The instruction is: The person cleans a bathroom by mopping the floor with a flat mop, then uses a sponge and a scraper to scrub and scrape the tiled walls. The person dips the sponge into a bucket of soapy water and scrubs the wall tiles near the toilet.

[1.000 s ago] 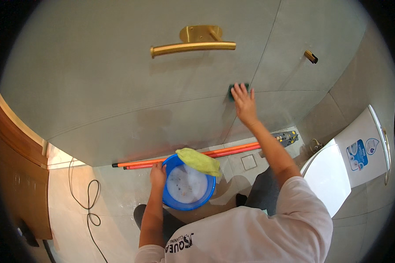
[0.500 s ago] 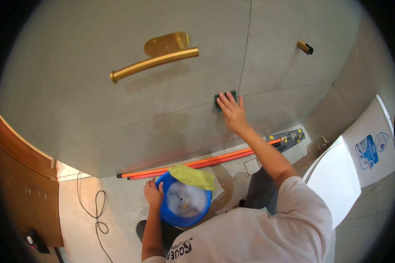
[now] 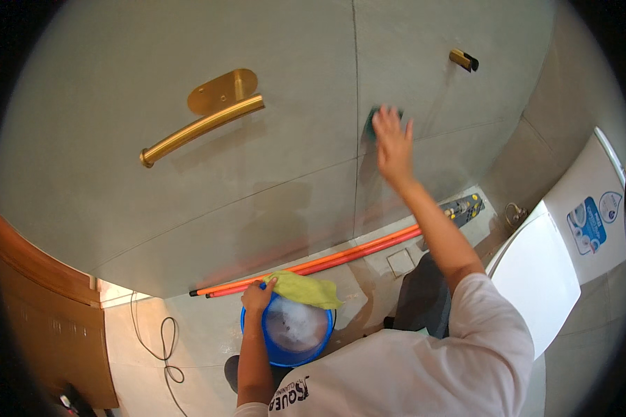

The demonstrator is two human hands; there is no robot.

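My right hand (image 3: 395, 147) presses a dark green scouring pad (image 3: 371, 128) against the grey tiled wall (image 3: 292, 153), just right of a vertical joint. Its fingers lie over the pad, slightly blurred. Low on the left, my left hand (image 3: 257, 297) is closed on the rim of a blue bucket (image 3: 282, 359), which holds foamy water. A yellow-green cloth (image 3: 305, 289) hangs over the bucket's far rim, beside my left fingers.
A gold bar holder (image 3: 202, 126) and a small gold bracket (image 3: 464, 60) stick out from the wall. Orange and red poles (image 3: 341, 258) lie along its foot. At right stands a white toilet (image 3: 535, 285); at left a cable (image 3: 165, 347) curls on the floor.
My right hand has moved up and right across the wall with the scouring pad, past the vertical joint. My left hand has shifted along the bucket rim toward the cloth. The view has shifted slightly.
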